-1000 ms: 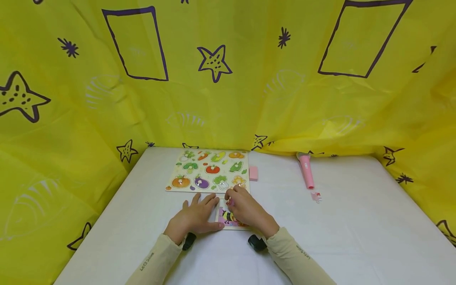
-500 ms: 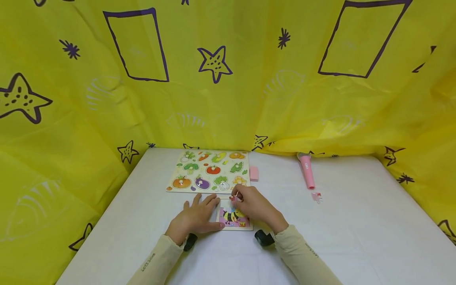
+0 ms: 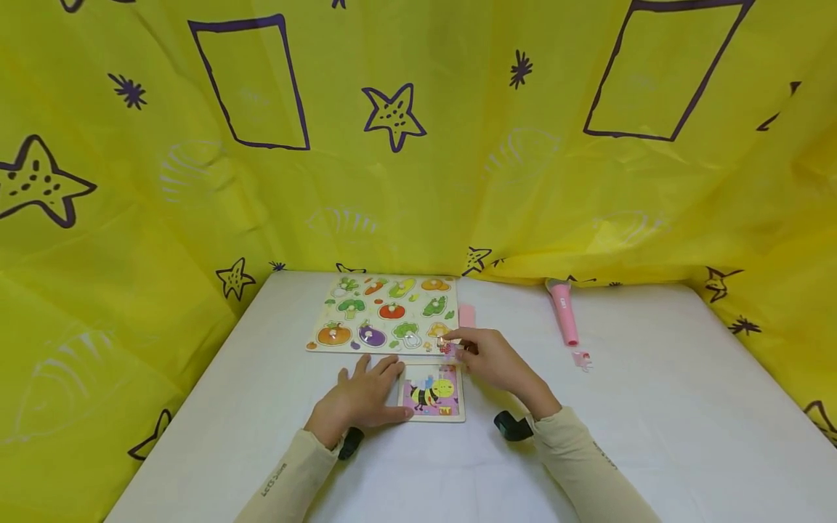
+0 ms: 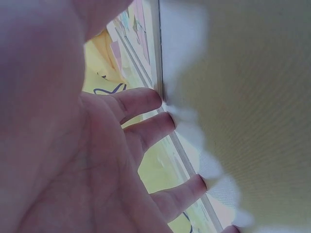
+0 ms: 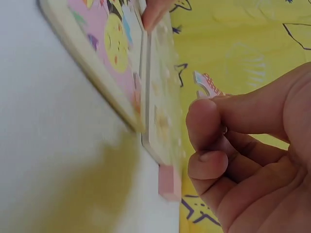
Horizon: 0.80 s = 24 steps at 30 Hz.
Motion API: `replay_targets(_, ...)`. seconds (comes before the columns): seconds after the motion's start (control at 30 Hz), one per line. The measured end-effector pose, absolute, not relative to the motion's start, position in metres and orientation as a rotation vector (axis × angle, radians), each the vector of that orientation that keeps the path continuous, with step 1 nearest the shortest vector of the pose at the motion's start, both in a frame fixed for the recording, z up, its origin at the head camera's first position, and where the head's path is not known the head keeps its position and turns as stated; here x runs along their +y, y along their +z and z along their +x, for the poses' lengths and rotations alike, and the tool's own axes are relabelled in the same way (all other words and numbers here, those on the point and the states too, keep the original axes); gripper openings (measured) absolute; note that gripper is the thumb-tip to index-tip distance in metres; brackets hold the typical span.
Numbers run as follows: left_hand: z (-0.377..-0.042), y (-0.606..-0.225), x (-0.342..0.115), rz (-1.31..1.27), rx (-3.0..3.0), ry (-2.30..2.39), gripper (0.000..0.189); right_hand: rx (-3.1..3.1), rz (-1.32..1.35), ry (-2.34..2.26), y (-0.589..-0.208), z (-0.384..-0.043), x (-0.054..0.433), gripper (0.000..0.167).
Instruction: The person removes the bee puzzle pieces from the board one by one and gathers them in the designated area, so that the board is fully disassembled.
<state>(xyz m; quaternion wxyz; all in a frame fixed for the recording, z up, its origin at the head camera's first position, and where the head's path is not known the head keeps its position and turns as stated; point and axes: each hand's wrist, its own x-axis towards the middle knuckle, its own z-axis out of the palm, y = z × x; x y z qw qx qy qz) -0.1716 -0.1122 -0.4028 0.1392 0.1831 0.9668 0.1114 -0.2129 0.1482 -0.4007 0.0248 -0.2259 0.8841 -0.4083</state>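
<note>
The white table (image 3: 654,436) bears a vegetable board (image 3: 370,314), with a pink block (image 3: 467,315) beside it and a bee puzzle (image 3: 428,419) in front. Rightward lie 1 microphone (image 3: 563,312) and 1 loose piece (image 3: 582,360).

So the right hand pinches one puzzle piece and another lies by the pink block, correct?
Not quite: the head view shows the other piece by the pink microphone, not the pink block. The right hand does pinch one puzzle piece.
</note>
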Motion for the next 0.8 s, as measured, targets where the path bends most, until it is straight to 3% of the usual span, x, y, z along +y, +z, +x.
replay_targets(0.27, -0.172, -0.402, -0.113, 0.528, 2.787, 0.349, 0.084, 2.705, -0.531, -1.448, -0.398, -0.211, 0.180, 0.013)
replay_targets(0.8, -0.172, -0.403, -0.113, 0.539, 2.795, 0.343, 0.085, 2.748, -0.483, -1.517, -0.398, -0.212, 0.223, 0.012)
